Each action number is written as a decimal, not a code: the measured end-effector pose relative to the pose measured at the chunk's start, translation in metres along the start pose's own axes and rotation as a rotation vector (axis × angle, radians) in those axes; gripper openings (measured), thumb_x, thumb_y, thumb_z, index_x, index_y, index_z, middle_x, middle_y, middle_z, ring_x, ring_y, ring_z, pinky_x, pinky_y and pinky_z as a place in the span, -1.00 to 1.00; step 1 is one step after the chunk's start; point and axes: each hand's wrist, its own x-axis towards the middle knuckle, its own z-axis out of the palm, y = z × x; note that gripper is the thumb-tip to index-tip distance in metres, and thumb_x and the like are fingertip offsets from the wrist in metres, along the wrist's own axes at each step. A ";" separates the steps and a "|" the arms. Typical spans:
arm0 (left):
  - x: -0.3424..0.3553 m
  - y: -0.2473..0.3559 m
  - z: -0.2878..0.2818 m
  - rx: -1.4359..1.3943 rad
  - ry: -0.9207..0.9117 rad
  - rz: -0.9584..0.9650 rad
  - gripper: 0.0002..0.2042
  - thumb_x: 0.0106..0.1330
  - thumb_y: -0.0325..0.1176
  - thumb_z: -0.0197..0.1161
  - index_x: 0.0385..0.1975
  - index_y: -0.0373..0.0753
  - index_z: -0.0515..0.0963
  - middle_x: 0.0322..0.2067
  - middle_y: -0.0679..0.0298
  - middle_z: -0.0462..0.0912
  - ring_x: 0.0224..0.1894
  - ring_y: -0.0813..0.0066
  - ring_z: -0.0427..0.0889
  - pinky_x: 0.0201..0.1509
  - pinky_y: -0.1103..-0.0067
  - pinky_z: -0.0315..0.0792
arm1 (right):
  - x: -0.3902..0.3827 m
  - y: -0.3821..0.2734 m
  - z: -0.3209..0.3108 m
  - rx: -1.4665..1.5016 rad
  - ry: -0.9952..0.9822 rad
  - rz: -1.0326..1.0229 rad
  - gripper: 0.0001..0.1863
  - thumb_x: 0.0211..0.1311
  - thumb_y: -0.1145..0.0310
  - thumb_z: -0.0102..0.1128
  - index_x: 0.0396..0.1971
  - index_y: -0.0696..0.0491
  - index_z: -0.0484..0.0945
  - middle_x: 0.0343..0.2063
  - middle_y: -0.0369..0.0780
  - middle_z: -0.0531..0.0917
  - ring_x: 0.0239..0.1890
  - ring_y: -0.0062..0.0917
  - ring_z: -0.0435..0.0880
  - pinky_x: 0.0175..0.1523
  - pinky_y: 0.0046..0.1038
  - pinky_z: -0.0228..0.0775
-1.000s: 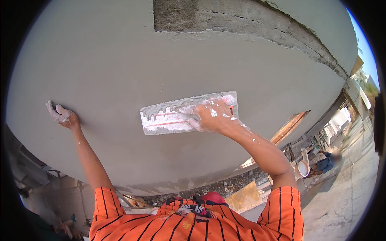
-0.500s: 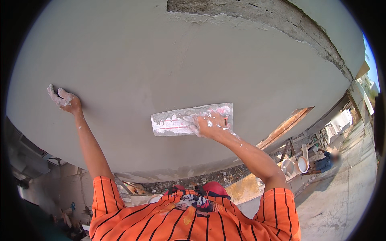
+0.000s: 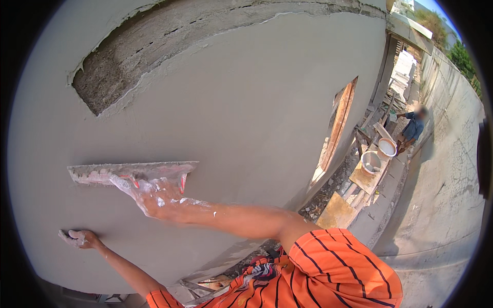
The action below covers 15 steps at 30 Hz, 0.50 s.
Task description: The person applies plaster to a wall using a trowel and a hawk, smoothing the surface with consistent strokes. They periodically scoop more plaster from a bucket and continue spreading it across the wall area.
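My right hand point(image 3: 156, 196), smeared with white plaster, grips the handle of a plastering trowel point(image 3: 95, 173). Its long rectangular blade, coated in grey and white plaster, lies along the smooth grey plastered wall point(image 3: 241, 118) and is seen nearly edge-on. Below and left of it, my left hand point(image 3: 81, 238) rests at the wall with plaster on its fingers. Those fingers are stretched out with nothing in them. Above the trowel, a rough recess point(image 3: 110, 77) with bare, unsmoothed edges runs toward the upper right.
A wood-framed opening point(image 3: 339, 128) breaks the wall on the right. Beyond it, two buckets point(image 3: 370, 163) stand on planks beside rubble. Farther off, a person in blue point(image 3: 413, 127) is near the buckets. A concrete wall point(image 3: 452, 102) runs along the far right side.
The view has turned rightward, bringing more of the passage in. My right hand has carried the trowel left across the wall, above my left hand, and its blade has tilted.
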 end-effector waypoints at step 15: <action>-0.005 0.013 0.005 0.200 0.018 -0.310 -0.54 0.41 -0.23 -0.14 0.17 -0.45 0.28 0.11 -0.13 0.38 0.11 -0.01 0.43 0.17 0.30 0.35 | -0.001 0.525 -0.261 0.024 0.259 1.131 -0.48 0.20 0.32 0.07 0.18 0.11 0.36 -0.31 -0.24 0.61 -0.47 -0.68 0.52 -0.50 -0.64 0.29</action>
